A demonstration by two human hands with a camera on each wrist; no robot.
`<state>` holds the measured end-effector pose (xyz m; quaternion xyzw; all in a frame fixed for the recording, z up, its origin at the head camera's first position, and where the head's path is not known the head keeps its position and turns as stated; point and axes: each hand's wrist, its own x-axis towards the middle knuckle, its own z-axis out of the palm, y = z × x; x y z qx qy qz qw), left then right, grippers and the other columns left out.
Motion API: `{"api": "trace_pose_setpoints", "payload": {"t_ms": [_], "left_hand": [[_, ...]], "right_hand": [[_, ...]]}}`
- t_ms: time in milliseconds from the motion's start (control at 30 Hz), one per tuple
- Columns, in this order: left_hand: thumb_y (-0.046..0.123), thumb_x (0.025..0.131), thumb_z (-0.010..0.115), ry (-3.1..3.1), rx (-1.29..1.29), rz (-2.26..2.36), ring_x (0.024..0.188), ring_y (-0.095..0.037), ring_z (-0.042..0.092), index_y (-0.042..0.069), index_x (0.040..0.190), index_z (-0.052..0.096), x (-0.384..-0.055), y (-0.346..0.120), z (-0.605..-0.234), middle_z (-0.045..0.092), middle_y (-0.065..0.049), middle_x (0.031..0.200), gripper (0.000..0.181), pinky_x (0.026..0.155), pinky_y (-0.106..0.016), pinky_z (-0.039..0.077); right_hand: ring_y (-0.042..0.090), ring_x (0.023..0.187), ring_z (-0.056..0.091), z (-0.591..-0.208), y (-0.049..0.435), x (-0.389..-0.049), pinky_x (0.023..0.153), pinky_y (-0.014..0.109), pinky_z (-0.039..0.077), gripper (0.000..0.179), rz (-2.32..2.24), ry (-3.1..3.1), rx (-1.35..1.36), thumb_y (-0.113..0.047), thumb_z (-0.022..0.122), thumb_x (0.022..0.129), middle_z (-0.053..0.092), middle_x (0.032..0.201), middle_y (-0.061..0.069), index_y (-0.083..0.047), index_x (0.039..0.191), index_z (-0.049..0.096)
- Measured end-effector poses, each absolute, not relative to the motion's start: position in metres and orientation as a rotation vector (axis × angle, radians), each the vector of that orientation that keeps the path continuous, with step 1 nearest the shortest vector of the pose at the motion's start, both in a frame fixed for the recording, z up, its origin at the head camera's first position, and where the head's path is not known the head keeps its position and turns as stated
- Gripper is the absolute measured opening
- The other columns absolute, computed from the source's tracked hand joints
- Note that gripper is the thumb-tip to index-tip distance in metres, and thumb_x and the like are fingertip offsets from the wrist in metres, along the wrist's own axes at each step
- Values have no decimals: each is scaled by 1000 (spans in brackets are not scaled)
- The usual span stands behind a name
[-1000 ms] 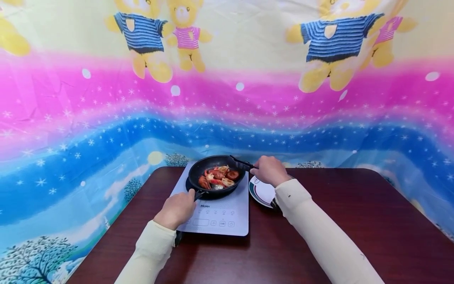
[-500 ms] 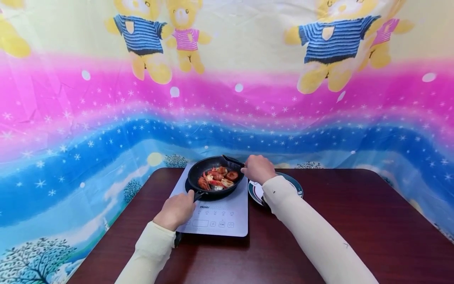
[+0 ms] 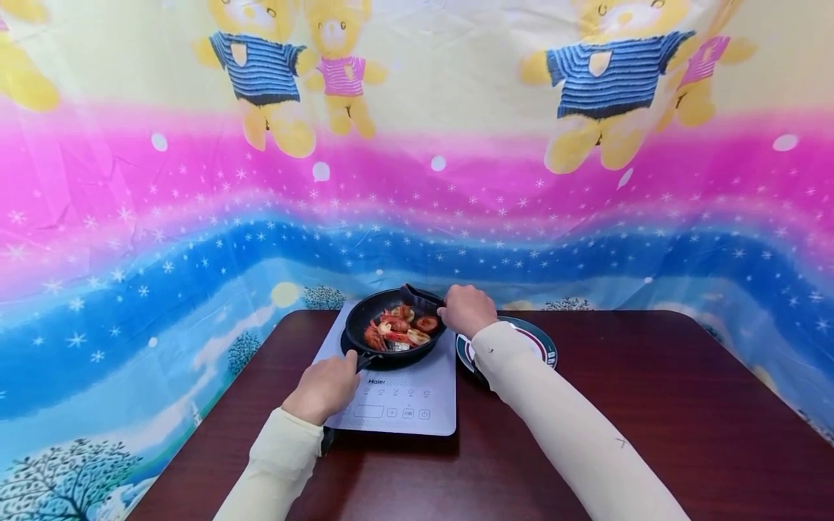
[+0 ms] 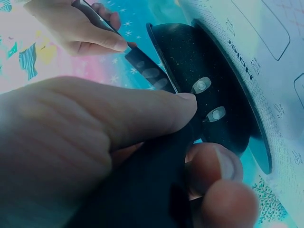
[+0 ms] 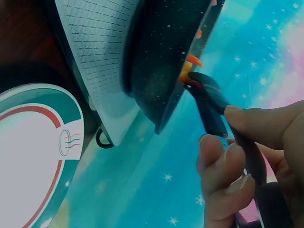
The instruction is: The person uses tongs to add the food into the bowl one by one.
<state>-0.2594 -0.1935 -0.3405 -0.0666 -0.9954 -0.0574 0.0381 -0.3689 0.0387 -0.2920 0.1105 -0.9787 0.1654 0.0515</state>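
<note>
A black frying pan (image 3: 357, 324) sits tilted on a white Haier induction cooktop (image 3: 417, 387). Inside lie reddish-orange food pieces (image 3: 395, 327) that look like shellfish, and a round brown slice. My left hand (image 3: 323, 387) grips the pan's handle (image 4: 156, 166), thumb along its top. At the pan's right rim, my right hand (image 3: 468, 311) holds black tongs (image 5: 211, 102), thumb on one side and fingers on the other. Their tips reach over the far right rim, near an orange piece in the right wrist view. How far apart the tips are is unclear.
A white plate with a green and red rim (image 3: 550, 347) stands on the dark wooden table (image 3: 625, 391), right of the cooktop and partly behind the right sleeve. A printed bear curtain (image 3: 417, 181) hangs behind the table.
My right hand has moved left with the tongs, bringing their tips further over the pan. More of the plate shows. My left hand and the pan stay about where they were.
</note>
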Motion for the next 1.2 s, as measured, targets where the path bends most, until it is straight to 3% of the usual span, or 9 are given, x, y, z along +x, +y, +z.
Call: {"api": "trace_pose_setpoints", "payload": {"t_ms": [233,700,1000,1200], "left_hand": [[22,96,60,-3062,-207,-195,57,-21,50,-2,111,53,-260,-195,-340,52,-9,69,29,55,-36,43],[21,96,60,-3043,-240,-139,56,-20,51,-3,110,54,-259,-194,-339,54,-10,69,28,55,-37,43],[21,96,60,-3049,-237,-142,57,-20,51,-3,111,54,-259,-195,-340,55,-11,71,29,56,-38,44],[22,96,60,-3045,-231,-143,58,-21,52,-3,111,54,-259,-195,-340,57,-11,72,29,56,-38,45]], "right_hand": [[20,54,51,-286,56,-358,53,34,40,36,520,-3018,344,-31,59,96,45,57,2,-12,66,62],[19,54,48,-289,62,-352,51,33,38,30,448,-3054,378,-29,62,94,44,57,2,-10,71,66],[20,64,59,-305,45,-369,62,38,47,24,435,-3048,339,-31,62,95,61,68,3,-11,84,70],[22,65,58,-310,46,-372,60,37,45,26,486,-3057,316,-33,62,94,60,70,5,-9,86,68]]}}
